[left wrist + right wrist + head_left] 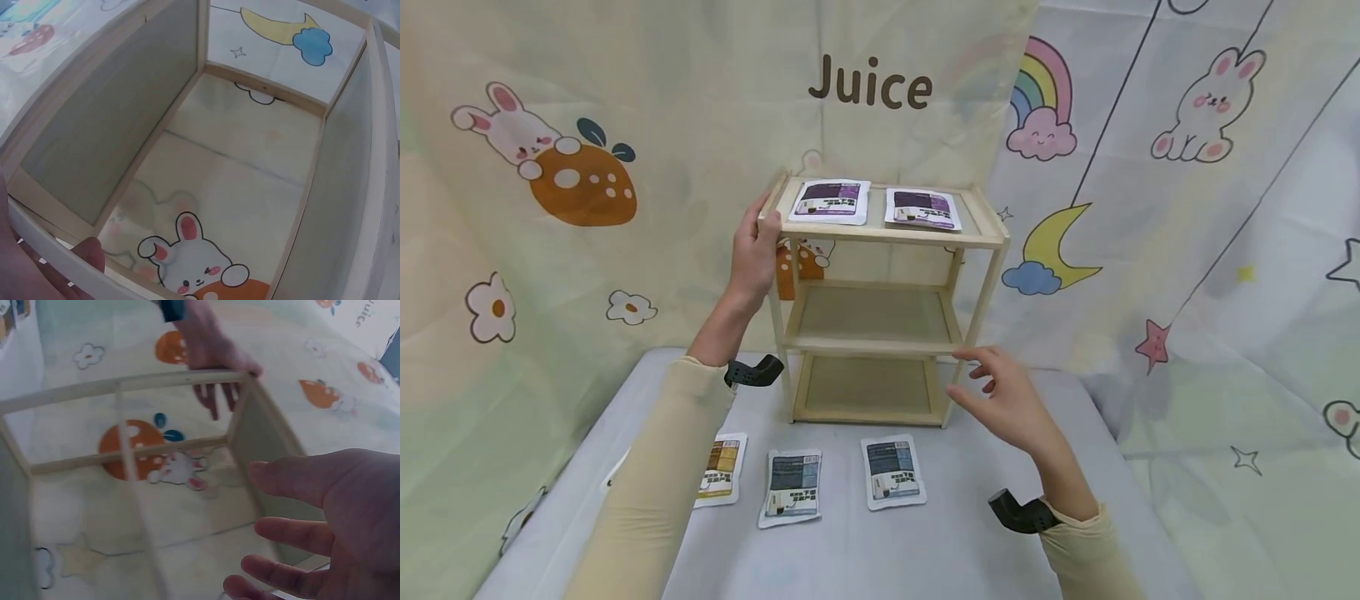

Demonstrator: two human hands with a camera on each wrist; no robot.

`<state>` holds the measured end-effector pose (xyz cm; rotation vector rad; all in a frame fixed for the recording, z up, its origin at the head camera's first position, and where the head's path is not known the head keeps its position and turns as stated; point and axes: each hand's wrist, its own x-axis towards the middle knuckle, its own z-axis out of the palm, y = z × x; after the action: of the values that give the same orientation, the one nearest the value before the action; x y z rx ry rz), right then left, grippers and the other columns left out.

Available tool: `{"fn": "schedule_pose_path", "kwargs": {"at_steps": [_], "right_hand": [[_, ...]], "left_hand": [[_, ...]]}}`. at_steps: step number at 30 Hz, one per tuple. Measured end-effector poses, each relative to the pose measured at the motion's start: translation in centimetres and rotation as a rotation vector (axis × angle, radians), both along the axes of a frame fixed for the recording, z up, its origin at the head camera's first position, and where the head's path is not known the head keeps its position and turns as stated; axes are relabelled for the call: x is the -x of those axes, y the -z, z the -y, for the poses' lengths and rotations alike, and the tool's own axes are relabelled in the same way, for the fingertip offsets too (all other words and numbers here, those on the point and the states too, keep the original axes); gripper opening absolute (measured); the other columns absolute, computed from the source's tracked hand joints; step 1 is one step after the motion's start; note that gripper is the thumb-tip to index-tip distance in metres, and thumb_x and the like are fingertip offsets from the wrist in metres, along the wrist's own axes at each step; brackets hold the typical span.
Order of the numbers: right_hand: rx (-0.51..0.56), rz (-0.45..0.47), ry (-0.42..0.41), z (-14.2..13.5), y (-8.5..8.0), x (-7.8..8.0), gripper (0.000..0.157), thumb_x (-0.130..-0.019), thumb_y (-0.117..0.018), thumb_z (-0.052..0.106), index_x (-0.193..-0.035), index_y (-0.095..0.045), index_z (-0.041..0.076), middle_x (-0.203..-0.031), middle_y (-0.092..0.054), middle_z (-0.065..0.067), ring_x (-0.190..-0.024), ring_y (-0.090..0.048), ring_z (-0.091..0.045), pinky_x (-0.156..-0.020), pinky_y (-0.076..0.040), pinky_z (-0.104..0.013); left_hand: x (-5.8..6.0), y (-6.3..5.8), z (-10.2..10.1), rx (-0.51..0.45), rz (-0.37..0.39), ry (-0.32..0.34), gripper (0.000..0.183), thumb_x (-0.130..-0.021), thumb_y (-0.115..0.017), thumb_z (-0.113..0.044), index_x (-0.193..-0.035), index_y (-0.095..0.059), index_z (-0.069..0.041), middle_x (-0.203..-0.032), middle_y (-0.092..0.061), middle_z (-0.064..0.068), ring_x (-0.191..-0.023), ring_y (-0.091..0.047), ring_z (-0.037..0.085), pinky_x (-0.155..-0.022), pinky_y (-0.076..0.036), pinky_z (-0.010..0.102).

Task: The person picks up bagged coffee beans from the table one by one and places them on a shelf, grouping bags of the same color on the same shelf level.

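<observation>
The three-tier rack [872, 345] is stood upright on the white-covered table [955, 542], and its upper left corner is gripped by the left hand [756, 260], whose fingers and thumb are curled around the frame. The right hand [1006, 402] is held with loosely bent, spread fingers just beside the right front post [987, 292]; nothing is gripped by it, and whether the post is touched by a fingertip cannot be told. Two purple-labelled sachets [830, 202] [922, 208] are laid flat on the top tier. Two blue-labelled sachets [793, 485] [892, 472] are placed on the table in front of the rack, and an orange-labelled sachet [722, 471] is partly hidden by the left sleeve [655, 475]. The rack is judged to be light and stiff, with slender bars that appear to be wood; the thin panels are likely to be its weaker parts and should not be pressed. Hold is best taken at opposite posts or at the two upper side rails, and the frame should be kept level, as the sachets appear unsecured and could slide if it is tilted. The sachets are judged to be soft, light and somewhat slippery, and are best pinched by a sealed edge
</observation>
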<state>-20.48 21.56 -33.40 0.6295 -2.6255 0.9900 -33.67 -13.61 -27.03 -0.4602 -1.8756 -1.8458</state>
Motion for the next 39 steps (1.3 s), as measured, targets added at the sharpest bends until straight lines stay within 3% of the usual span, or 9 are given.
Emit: {"fn": "schedule_pose_path", "kwargs": {"at_steps": [6, 12, 21, 30, 39], "right_hand": [[0.010, 0.075, -0.007, 0.9, 4.4, 0.5, 0.047, -0.083, -0.078, 0.018, -0.126, -0.061, 0.009, -0.120, -0.059, -0.009, -0.097, -0.059, -0.028, -0.074, -0.050, -0.041], [0.034, 0.190, 0.043, 2.2, 8.1, 0.2, 0.050, -0.081, -0.080, 0.018, -0.126, -0.061, 0.007, -0.121, -0.059, -0.011, -0.100, -0.059, -0.031, -0.077, -0.051, -0.042], [-0.030, 0.253, 0.094, 3.4, 13.8, 0.4, 0.059, -0.073, -0.086, 0.021, -0.125, -0.062, 0.008, -0.126, -0.056, -0.012, -0.107, -0.056, -0.032, -0.083, -0.049, -0.047], [-0.047, 0.271, 0.063, 4.4, 17.7, 0.7, 0.066, -0.071, -0.088, 0.030, -0.126, -0.061, 0.007, -0.129, -0.049, -0.020, -0.117, -0.049, -0.038, -0.094, -0.042, -0.054], [-0.061, 0.284, 0.123, 5.3, 20.6, 0.8, 0.080, -0.065, -0.088, 0.046, -0.130, -0.059, 0.009, -0.139, -0.041, -0.028, -0.121, -0.042, -0.049, -0.092, -0.041, -0.061]], "left_hand": [[0.1, -0.2, 0.0, -0.008, -0.009, 0.004, 0.062, -0.099, -0.041, -0.040, -0.153, -0.029, -0.012, -0.142, -0.042, 0.016, -0.113, -0.052, 0.027, -0.098, -0.045, 0.042], [0.1, -0.3, 0.0, -0.011, -0.011, 0.014, 0.063, -0.099, -0.041, -0.038, -0.153, -0.026, -0.010, -0.143, -0.041, 0.014, -0.114, -0.052, 0.026, -0.099, -0.044, 0.042], [0.0, -0.2, 0.0, -0.005, 0.008, 0.023, 0.062, -0.100, -0.041, -0.037, -0.154, -0.025, -0.012, -0.146, -0.039, 0.013, -0.118, -0.050, 0.027, -0.100, -0.043, 0.041], [0.3, -0.1, 0.0, -0.018, 0.000, 0.046, 0.061, -0.101, -0.041, -0.036, -0.154, -0.025, -0.013, -0.146, -0.038, 0.013, -0.117, -0.050, 0.027, -0.100, -0.042, 0.042], [0.2, -0.3, 0.0, -0.022, -0.010, 0.042, 0.061, -0.100, -0.042, -0.037, -0.154, -0.027, -0.011, -0.144, -0.040, 0.013, -0.115, -0.052, 0.027, -0.100, -0.043, 0.043]]}}
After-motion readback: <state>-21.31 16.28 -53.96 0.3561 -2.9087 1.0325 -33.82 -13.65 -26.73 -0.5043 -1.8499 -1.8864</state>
